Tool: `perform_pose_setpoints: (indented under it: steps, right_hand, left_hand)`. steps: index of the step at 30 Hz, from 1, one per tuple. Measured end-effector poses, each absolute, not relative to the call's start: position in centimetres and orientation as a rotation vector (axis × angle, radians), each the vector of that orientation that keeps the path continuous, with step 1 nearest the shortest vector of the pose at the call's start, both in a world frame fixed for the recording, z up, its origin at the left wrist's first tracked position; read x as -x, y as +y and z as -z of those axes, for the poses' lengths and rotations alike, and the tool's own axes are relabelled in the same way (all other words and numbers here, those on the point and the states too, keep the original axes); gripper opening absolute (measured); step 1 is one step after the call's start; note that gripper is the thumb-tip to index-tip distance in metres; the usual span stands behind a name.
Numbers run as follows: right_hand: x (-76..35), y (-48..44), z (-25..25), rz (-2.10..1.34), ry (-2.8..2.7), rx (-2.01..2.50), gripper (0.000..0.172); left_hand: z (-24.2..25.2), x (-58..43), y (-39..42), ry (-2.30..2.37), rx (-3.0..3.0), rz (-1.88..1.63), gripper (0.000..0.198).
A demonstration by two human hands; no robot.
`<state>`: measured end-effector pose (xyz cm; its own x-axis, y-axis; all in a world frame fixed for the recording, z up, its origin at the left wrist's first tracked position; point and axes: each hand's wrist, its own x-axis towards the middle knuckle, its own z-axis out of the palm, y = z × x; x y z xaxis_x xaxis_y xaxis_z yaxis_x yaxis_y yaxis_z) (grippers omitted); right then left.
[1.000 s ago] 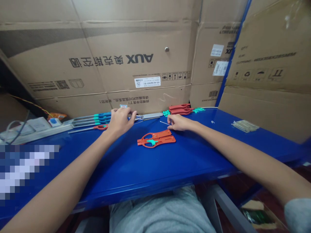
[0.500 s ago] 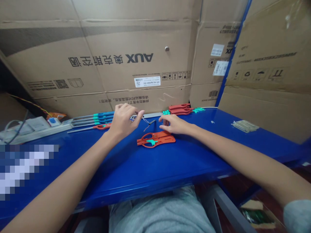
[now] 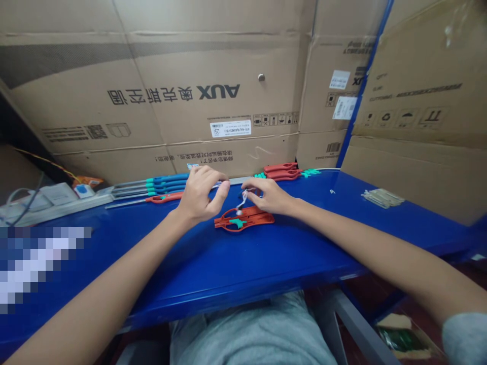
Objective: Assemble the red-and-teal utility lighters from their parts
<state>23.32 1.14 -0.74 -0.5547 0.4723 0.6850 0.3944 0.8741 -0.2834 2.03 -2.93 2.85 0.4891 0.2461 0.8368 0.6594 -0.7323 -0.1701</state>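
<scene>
My right hand (image 3: 269,196) is closed, its fingertips pinching a small bundle of thin wires (image 3: 243,196) that hangs down with a whitish tip. To its left my left hand (image 3: 203,196) hovers with fingers curved and the thumb apart, nothing clearly held. Beneath my right hand lies an orange lighter shell (image 3: 262,218), hollow side up, with a teal trigger piece (image 3: 238,223) in its loop. Part of its upper edge is hidden by that hand. An orange long-necked lighter (image 3: 163,197) rests to the left of my left hand.
Several blue long-necked lighters (image 3: 167,182) line the back left. A stack of red lighter shells (image 3: 281,172) and teal pieces (image 3: 311,173) sit at the back. Pale sticks (image 3: 382,197) lie right, a power strip (image 3: 49,205) left. Cardboard (image 3: 171,61) walls the blue table (image 3: 266,263).
The wire bundle, near my left hand before, is now in my right fingers. The left hand has shifted slightly right and down, and the right hand has closed.
</scene>
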Motion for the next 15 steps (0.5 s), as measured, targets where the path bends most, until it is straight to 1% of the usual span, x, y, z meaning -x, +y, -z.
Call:
perform_pose_setpoints:
  steps: [6,9,15]
  right_hand:
    - [-23.1,0.7,0.6,-0.385,-2.033,0.601,0.016]
    - [-22.9,0.2,0.2,-0.490,-2.002,0.563,0.015]
    - [-22.9,-0.4,-0.3,-0.567,-2.034,0.547,0.014]
  left_hand:
    - [-2.1,-2.5,-2.5,-0.887,2.356,0.990,0.016]
    - [-1.7,-2.7,-2.3,-0.952,2.410,0.906,0.017]
    - [-1.3,-2.7,-1.9,-0.955,2.488,0.855,0.017]
